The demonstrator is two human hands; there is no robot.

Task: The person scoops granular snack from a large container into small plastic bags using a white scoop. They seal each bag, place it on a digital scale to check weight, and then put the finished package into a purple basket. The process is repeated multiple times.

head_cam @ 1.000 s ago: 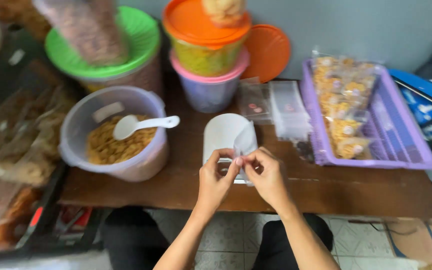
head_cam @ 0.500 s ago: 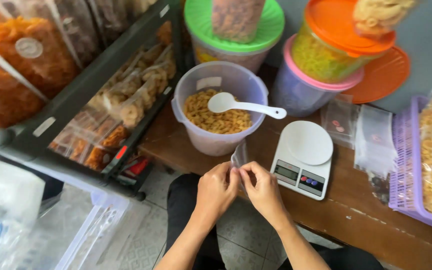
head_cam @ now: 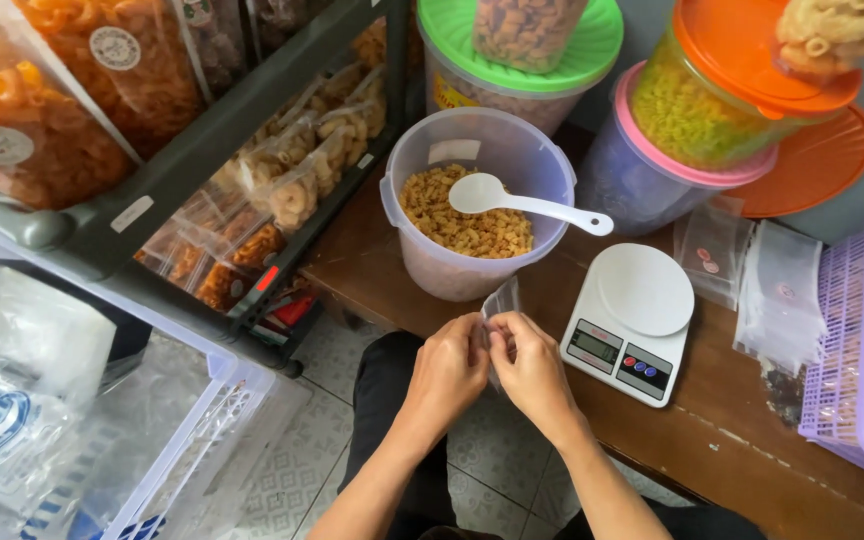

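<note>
1. Head view, against half a second ago: the two hands have stayed together at the near edge of the bench (head_cam: 712,450), pinching the same small clear bag (head_cam: 501,303); the tub, spoon and scale lie as they did.
2. Head view, hands: the left hand (head_cam: 447,372) and right hand (head_cam: 530,368) are curled, fingertips closed on the bag's upper part from either side, knuckles almost touching.
3. Head view, the bag: it stands upright between the fingers, its long axis running away from the person, its top corner pointing toward the tub (head_cam: 476,205), just short of the tub's wall. It is thin, glossy, see-through film.
4. Head view, surroundings: the tub is round, translucent plastic, holding ridged yellow-brown snack pieces; a smooth white plastic spoon (head_cam: 522,201) lies in it, handle resting on the rim and pointing right. A white kitchen scale (head_cam: 632,318) with a round platform sits just right of the hands on the dark wooden bench. A flat stack of clear bags (head_cam: 780,295) lies farther right.
</note>
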